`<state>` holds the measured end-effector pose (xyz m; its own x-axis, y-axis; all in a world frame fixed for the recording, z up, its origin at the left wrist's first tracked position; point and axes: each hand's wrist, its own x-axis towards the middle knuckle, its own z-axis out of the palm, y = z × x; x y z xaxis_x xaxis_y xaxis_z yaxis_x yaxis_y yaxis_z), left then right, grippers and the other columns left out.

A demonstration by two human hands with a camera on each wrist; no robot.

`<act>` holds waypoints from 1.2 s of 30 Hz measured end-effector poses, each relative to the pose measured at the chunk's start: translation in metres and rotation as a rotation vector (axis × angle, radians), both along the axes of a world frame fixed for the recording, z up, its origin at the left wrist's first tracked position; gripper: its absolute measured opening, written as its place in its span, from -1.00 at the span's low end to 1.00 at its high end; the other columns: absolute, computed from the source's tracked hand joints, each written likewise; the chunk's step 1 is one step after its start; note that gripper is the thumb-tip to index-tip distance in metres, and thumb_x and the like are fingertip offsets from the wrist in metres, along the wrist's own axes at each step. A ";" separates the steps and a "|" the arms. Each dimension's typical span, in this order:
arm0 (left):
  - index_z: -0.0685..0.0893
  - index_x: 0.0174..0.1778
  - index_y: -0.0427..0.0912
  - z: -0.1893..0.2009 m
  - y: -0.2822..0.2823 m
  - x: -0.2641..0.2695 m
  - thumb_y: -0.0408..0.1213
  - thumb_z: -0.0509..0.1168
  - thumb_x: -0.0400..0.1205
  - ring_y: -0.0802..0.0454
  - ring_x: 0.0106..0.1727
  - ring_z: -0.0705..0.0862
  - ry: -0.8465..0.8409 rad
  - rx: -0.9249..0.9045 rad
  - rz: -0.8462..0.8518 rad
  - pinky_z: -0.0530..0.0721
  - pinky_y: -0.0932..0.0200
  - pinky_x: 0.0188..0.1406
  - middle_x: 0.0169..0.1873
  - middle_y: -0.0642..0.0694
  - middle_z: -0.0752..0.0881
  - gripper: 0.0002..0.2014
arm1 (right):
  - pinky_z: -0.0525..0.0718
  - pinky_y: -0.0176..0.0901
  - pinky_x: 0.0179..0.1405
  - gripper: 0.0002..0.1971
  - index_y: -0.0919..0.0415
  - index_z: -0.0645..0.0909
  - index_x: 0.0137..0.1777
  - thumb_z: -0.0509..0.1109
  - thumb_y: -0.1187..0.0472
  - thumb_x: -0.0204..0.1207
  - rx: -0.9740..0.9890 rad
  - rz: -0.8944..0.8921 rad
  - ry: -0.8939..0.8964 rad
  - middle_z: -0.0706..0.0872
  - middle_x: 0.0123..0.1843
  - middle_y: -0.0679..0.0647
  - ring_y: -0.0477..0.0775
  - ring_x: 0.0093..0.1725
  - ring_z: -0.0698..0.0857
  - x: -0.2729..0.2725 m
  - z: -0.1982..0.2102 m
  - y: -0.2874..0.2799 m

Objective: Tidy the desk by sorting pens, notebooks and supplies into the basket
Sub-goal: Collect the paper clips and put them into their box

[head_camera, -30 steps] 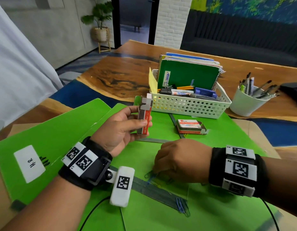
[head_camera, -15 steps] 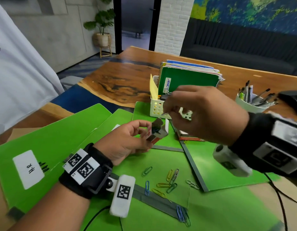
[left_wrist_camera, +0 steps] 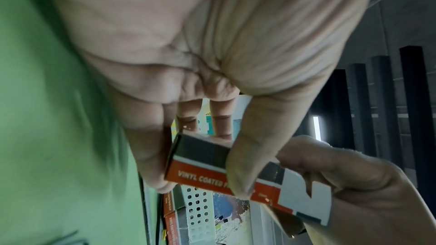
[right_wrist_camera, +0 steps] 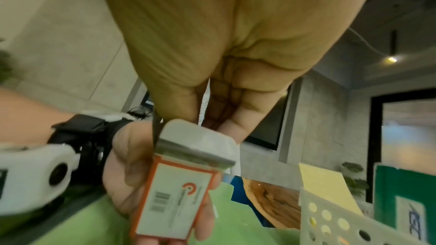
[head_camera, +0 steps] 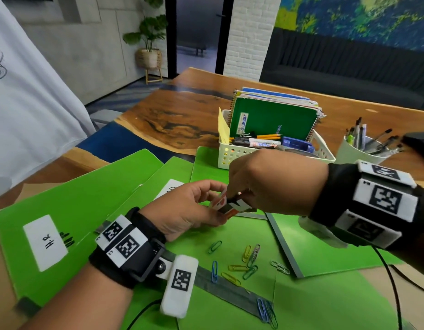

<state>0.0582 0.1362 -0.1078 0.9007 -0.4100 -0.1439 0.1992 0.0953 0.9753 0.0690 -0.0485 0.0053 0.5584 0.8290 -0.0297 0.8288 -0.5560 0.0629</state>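
My left hand grips a small orange and white paper clip box by thumb and fingers above the green folders. In the left wrist view its side reads "vinyl coated". My right hand reaches over from the right, with curled fingers pinching the box's open flap end. Whether clips are in those fingers is hidden. Several coloured paper clips lie loose on the folder below. The white perforated basket behind holds notebooks, pencils and markers.
A white cup of pens stands right of the basket, with a black object beyond it. Green folders cover the near desk. A second clip box lies by the basket. A person in a white shirt stands at the left.
My right hand left the loose clips on the folder, rose towards the basket, then came down onto the box's open end. My left hand tilted the box over towards it.
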 end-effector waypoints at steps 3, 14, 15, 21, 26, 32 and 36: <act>0.63 0.34 -0.26 -0.001 0.001 0.001 -0.71 0.48 0.39 -0.52 0.32 0.64 0.029 -0.092 0.014 0.58 -0.37 0.30 0.13 -0.29 0.68 -0.41 | 0.70 -0.23 -0.17 -0.82 -0.09 0.85 0.08 0.51 0.07 0.51 0.191 -0.060 0.079 0.80 -0.03 -0.13 -0.17 -0.19 0.70 0.001 0.006 -0.005; 0.54 0.39 -0.31 0.006 0.005 0.000 -0.75 0.42 0.38 -0.39 0.31 0.69 0.068 -0.215 0.050 0.77 -0.04 0.09 0.39 -0.53 0.52 -0.36 | 0.67 -0.38 -0.16 -0.82 -0.18 0.68 0.02 0.56 -0.01 0.46 0.271 -0.438 0.308 0.74 -0.14 -0.28 -0.29 -0.15 0.71 -0.029 -0.015 -0.041; 0.54 0.39 -0.31 0.007 0.005 0.000 -0.72 0.42 0.35 -0.40 0.31 0.70 0.078 -0.207 0.048 0.76 -0.07 0.12 0.39 -0.52 0.54 -0.35 | 0.71 -0.33 -0.10 -0.74 -0.22 0.65 0.12 0.57 -0.04 0.46 0.068 -0.447 0.364 0.73 -0.07 -0.29 -0.28 -0.11 0.71 -0.034 -0.023 -0.043; 0.55 0.37 -0.31 0.005 0.004 0.000 -0.68 0.41 0.31 -0.47 0.29 0.68 0.103 -0.171 0.040 0.68 -0.18 0.19 0.30 -0.46 0.63 -0.34 | 0.74 -0.17 -0.11 -0.83 0.00 0.66 0.11 0.31 0.05 0.60 -0.374 -0.448 0.302 0.71 -0.06 -0.07 -0.01 -0.10 0.70 -0.057 -0.058 -0.052; 0.57 0.34 -0.30 0.005 0.004 0.000 -0.66 0.43 0.30 -0.45 0.27 0.70 0.116 -0.147 0.067 0.67 -0.22 0.22 0.19 -0.43 0.67 -0.36 | 0.69 -0.16 -0.17 -0.87 -0.03 0.61 0.02 0.27 0.05 0.57 -0.311 -0.414 0.308 0.63 -0.11 -0.10 0.00 -0.12 0.66 -0.057 -0.060 -0.045; 0.55 0.33 -0.31 0.006 0.002 0.000 -0.63 0.45 0.27 -0.49 0.28 0.68 0.126 -0.134 0.094 0.64 -0.27 0.24 0.15 -0.40 0.67 -0.34 | 0.76 0.00 -0.12 -0.89 -0.09 0.58 0.00 0.32 0.01 0.50 -0.218 -0.340 0.403 0.69 -0.09 -0.12 -0.05 -0.13 0.70 -0.070 -0.054 -0.035; 0.56 0.32 -0.29 0.006 0.002 0.000 -0.63 0.45 0.27 -0.52 0.31 0.64 0.124 -0.123 0.110 0.59 -0.34 0.31 0.17 -0.44 0.66 -0.35 | 0.75 0.03 -0.07 -0.88 -0.03 0.57 0.08 0.30 0.01 0.63 -0.274 -0.321 0.415 0.71 -0.03 -0.07 0.04 -0.08 0.71 -0.081 -0.057 -0.031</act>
<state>0.0580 0.1381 -0.1016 0.9195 -0.3312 -0.2115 0.2989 0.2399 0.9237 -0.0120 -0.0800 -0.0520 0.6758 0.5518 -0.4887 0.6079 -0.7922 -0.0540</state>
